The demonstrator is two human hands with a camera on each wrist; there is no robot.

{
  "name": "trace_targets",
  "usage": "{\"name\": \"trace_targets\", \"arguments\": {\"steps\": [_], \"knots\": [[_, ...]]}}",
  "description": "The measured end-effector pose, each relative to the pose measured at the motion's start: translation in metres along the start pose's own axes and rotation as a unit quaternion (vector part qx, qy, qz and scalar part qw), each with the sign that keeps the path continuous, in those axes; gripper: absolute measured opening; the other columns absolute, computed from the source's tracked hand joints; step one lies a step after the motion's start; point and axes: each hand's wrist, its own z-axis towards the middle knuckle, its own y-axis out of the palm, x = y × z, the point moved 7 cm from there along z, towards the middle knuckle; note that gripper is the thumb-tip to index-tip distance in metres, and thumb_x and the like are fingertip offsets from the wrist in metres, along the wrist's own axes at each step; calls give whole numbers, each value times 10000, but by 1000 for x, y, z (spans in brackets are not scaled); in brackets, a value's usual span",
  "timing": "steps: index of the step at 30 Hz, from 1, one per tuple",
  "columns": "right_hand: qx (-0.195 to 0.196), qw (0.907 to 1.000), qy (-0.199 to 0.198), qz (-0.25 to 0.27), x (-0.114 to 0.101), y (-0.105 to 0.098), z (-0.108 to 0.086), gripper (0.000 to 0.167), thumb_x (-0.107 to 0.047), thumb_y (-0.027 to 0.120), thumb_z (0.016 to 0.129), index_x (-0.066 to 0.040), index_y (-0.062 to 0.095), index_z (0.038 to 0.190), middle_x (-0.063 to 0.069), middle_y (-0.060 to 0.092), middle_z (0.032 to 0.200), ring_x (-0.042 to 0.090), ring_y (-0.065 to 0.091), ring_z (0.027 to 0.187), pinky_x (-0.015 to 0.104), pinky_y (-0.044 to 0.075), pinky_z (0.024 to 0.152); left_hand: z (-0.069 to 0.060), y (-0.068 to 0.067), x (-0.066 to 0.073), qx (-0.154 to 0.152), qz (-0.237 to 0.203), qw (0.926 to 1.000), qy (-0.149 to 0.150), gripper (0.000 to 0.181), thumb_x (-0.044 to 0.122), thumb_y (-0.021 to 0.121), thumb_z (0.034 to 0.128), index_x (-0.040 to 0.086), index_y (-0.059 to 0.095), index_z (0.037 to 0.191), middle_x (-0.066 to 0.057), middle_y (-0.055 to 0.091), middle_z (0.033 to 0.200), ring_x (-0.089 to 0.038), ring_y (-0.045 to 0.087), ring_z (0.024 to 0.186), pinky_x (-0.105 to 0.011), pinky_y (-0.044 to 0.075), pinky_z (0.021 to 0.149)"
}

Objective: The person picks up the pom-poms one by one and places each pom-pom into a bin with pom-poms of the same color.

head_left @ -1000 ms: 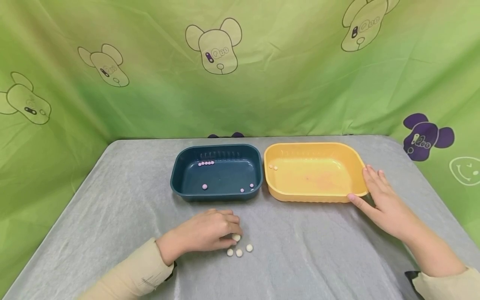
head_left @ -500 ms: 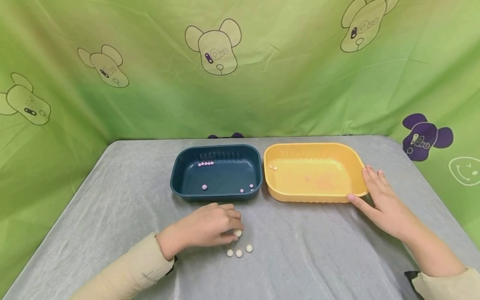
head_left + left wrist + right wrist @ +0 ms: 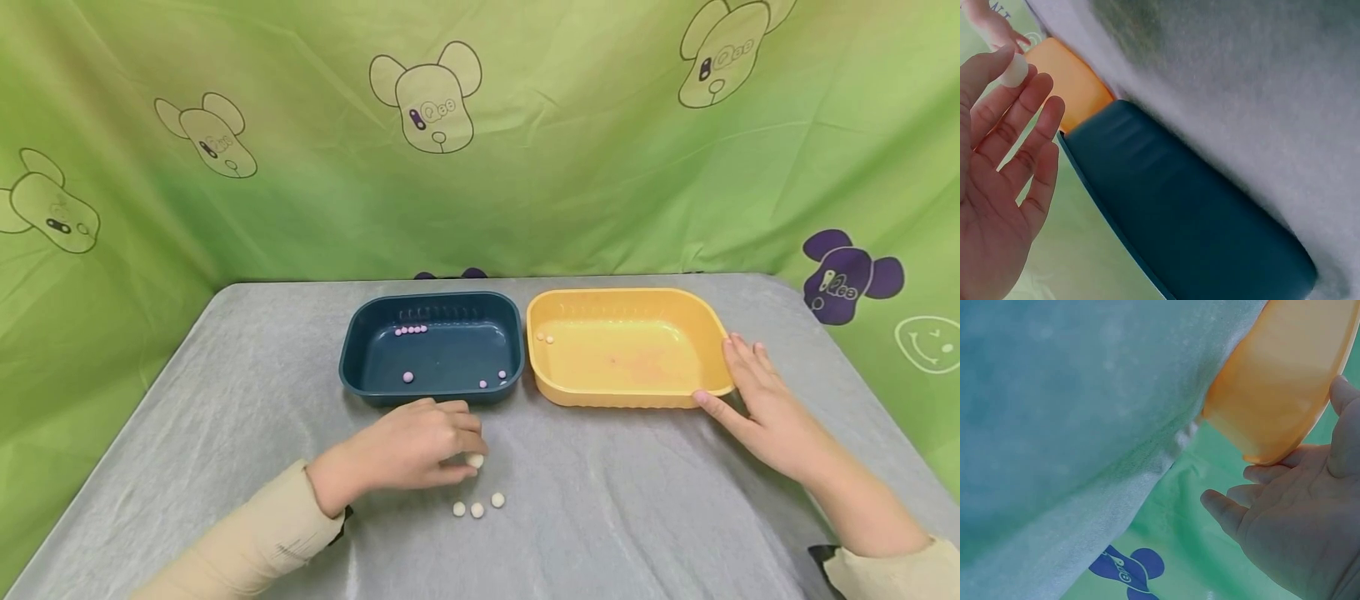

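My left hand [image 3: 408,446] pinches a small white ball [image 3: 475,460] between thumb and fingertips, just above the table in front of the dark blue basin. In the left wrist view the ball [image 3: 1014,70] sits at the thumb tip, the other fingers loosely spread. Three more white balls [image 3: 477,510] lie on the cloth below this hand. Against the near right corner of the yellow basin [image 3: 630,397] rests my right hand [image 3: 776,417], thumb on the near rim and fingers along the right side. In the right wrist view its fingers look extended against the basin wall [image 3: 1279,381].
The dark blue basin [image 3: 431,393] holds several small purple balls [image 3: 408,377], some in a row at its back wall. Two tiny pale balls [image 3: 550,340] lie at the yellow basin's left end. Grey cloth [image 3: 600,517] covers the table; a green printed curtain [image 3: 585,167] hangs behind.
My left hand has lifted the white ball slightly off the cloth and moved a little toward the basins. The right hand stays on the yellow basin.
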Motion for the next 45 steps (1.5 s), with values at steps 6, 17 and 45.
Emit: {"name": "trace_targets", "arguments": {"steps": [6,17,45], "knots": [[-21,10000,34,12,-1,-1,-1,820,-294,528,1029,45,15,1571,282,-59,1629,417,-193,1503,498,-157,1222,4,-6,-1,95,42,9999,92,122,317,663,950,250,744,1010,158,640,916,-57,552,875,-181,421,609],[19,10000,-6,51,0,-1,-1,819,-292,533,1028,45,21,1571,284,-52,1629,413,-189,1506,511,-151,1222,9,-18,2,306,190,9990,261,135,313,642,964,247,734,1037,152,638,968,-59,547,917,-190,426,601],[-37,10000,35,61,-2,1,-1,822,-294,527,1031,56,11,1567,291,-63,1624,426,-198,1498,524,-152,1218,30,-37,0,1120,130,9927,427,138,231,621,972,216,722,1064,132,664,1073,-50,558,979,-180,433,627]]}}
